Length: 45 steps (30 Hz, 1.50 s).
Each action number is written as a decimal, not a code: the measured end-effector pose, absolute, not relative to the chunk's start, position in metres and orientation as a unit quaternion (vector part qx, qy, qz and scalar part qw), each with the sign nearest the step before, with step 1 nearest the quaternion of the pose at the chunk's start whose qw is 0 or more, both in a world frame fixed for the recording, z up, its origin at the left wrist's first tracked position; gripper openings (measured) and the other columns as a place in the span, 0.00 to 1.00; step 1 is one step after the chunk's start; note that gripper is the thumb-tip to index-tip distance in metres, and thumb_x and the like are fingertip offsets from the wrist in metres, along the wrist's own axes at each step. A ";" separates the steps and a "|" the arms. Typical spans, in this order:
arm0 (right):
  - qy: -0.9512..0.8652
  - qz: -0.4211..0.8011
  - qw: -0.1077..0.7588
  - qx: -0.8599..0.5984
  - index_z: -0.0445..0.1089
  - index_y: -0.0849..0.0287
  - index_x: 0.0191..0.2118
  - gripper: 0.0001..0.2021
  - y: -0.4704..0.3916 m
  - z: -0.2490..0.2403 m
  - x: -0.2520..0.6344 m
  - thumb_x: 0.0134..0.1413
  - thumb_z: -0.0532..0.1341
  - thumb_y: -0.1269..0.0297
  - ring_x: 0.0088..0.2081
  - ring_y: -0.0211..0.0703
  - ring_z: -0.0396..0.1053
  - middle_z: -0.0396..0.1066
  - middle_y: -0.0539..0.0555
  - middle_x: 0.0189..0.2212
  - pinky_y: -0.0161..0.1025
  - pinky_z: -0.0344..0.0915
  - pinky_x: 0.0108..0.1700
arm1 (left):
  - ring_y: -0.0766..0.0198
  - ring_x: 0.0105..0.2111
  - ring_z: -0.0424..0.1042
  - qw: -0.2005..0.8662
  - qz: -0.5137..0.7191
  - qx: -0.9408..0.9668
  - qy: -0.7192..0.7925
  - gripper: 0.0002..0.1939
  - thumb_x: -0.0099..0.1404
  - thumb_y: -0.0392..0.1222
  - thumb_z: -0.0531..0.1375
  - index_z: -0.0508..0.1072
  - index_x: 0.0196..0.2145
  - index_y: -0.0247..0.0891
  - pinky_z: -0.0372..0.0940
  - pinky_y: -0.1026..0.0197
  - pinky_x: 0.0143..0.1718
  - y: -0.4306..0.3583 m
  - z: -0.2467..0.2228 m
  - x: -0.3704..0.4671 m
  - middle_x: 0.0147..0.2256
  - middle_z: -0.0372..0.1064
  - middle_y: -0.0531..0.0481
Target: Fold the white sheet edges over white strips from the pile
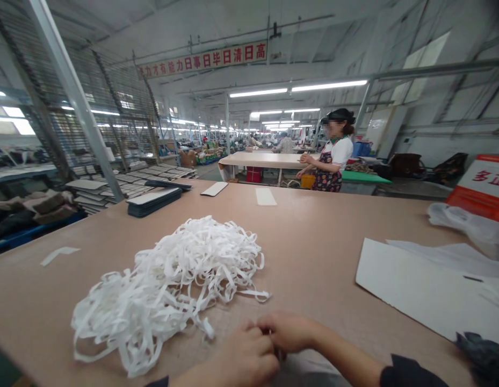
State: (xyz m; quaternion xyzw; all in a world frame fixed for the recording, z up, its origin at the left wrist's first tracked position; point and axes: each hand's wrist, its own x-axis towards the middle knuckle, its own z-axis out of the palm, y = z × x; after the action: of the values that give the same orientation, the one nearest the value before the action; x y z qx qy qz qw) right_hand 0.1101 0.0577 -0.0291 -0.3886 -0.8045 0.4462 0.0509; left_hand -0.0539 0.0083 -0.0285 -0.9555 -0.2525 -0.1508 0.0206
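My left hand [247, 352] and my right hand [287, 331] meet at the bottom centre, low over the tan table [313, 236]. The fingers of both are curled and pressed together; what they hold, if anything, is hidden between them. Just beyond them and to the left lies a big tangled heap of white strips [172, 279]. One loose strip end reaches toward my hands on the right side of the heap. Something greyish and blurred shows below my right hand at the bottom edge.
A stack of dark-edged panels [154, 201], one panel [214, 188] and a pale sheet [266, 196] lie along the far edge. White board [418, 279] and clear plastic [470, 223] are at right. A person [333, 150] stands beyond, by another table [265, 159].
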 end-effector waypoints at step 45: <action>-0.642 0.279 0.340 -0.628 0.69 0.59 0.37 0.11 0.153 -0.031 0.098 0.45 0.56 0.73 0.38 0.42 0.68 0.73 0.54 0.36 0.35 0.59 0.39 | 0.43 0.57 0.49 0.098 -0.021 -0.789 -0.606 0.40 0.50 0.42 0.60 0.49 0.59 0.46 0.50 0.39 0.50 0.154 -0.008 -0.093 0.61 0.44 0.41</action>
State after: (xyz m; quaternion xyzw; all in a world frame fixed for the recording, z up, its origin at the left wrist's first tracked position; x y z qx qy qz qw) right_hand 0.0985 0.1529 -0.0308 -0.6279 -0.6423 0.2789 0.3398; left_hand -0.0929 0.1540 -0.0083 -0.7894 -0.6057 -0.0210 0.0977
